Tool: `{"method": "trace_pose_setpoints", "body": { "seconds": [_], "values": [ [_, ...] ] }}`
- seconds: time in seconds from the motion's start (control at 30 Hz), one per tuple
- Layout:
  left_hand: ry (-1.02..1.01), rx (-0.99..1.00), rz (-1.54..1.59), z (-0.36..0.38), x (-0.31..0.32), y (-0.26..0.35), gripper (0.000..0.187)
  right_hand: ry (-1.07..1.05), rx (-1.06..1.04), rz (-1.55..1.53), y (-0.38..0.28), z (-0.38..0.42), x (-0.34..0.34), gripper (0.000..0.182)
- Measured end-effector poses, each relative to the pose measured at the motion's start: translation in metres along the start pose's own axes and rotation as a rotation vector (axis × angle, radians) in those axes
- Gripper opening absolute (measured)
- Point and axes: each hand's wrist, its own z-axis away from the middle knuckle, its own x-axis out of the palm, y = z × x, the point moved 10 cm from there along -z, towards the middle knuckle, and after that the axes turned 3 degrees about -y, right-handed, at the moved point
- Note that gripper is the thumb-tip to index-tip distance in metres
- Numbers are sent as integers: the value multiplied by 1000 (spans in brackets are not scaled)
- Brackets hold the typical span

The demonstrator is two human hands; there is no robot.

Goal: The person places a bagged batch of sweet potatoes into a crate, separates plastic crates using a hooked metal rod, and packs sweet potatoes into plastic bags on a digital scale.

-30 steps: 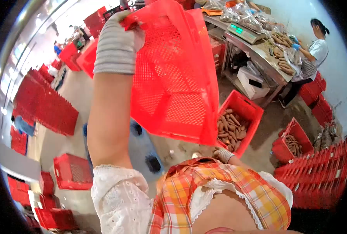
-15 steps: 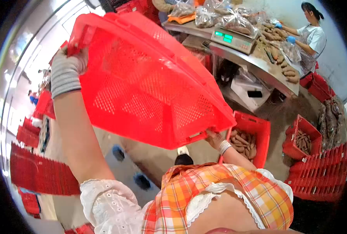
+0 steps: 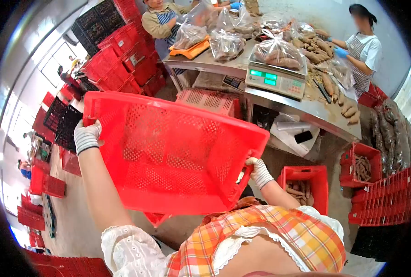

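A large red plastic crate with mesh walls hangs in front of me, tilted so that its bare inside faces me. My left hand, in a pale knitted glove, is closed around its left end near the rim. The handle opening at the right end is gripped by my right hand, gloved the same way, with some fingers hidden in the opening. Beneath the crate's lower edge a corner of another red plastic piece pokes out, mostly hidden.
A metal table ahead carries a digital scale, bagged sweet potatoes and loose ones. A co-worker stands behind it at right, another person at left. Red crates are stacked at left; a crate of sweet potatoes stands at right.
The crate has come down and its rim is now more level, with my left hand lower. My view has shifted, showing more of the table and the stacked crates at left.
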Motion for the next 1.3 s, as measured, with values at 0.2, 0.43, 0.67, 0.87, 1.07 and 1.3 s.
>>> {"method": "trace_pose_setpoints", "body": {
  "seconds": [0.2, 0.43, 0.67, 0.87, 1.07, 1.3],
  "values": [
    [-988, 303, -760, -55, 117, -79, 24, 91, -34, 169, -39, -140, 105, 23],
    [-575, 506, -1774, -73, -43, -171, 79, 367, 182, 605, -97, -293, 132, 51],
    [-542, -206, -1004, -169, -158, -320, 79, 458, 417, 564, -64, -389, 65, 22],
    [-474, 18, -1154, -233, -112, -348, 75, 523, 52, 531, -107, -376, 70, 27],
    [-457, 289, -1211, -225, -33, -392, 68, 510, -89, 1082, -188, -391, 112, 47],
    [-464, 155, -1300, -213, -28, -393, 66, 547, -314, 1415, -204, -396, 134, 45]
  ]
}}
